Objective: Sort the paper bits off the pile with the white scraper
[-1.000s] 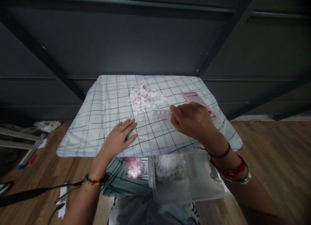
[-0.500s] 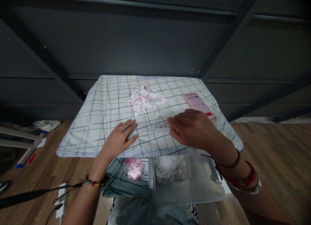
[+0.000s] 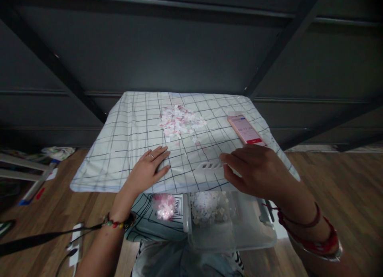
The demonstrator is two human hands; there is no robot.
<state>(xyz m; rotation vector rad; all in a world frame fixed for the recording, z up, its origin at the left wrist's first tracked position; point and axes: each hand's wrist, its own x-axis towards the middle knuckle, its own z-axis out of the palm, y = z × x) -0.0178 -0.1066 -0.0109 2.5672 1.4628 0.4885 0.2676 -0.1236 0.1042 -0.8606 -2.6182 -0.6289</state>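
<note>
My left hand [image 3: 149, 169] lies flat on the checked cloth of the small table, fingers stretched out, a ring on one of them. Pinched in my right hand [image 3: 254, 169] is a white flat slotted piece [image 3: 208, 165], low over the cloth near the front edge; whether it touches the cloth I cannot tell. Beyond both hands lies a loose heap of small white and pink paper scraps [image 3: 181, 119], with a few strays [image 3: 196, 140] on its near side. The far end of the slotted piece is hidden by my fingers.
A pink-cased phone [image 3: 245, 129] with a lit screen lies beyond my right hand. Below the front edge, a clear plastic box [image 3: 254, 237] holds white scraps, beside a clear bag of pink pieces [image 3: 164, 207]. A dark panelled wall [image 3: 167, 49] rises behind the table [image 3: 98, 165].
My right hand has moved right and towards me, bringing the slotted piece with it. My left hand stays in place, and the heap looks the same.
</note>
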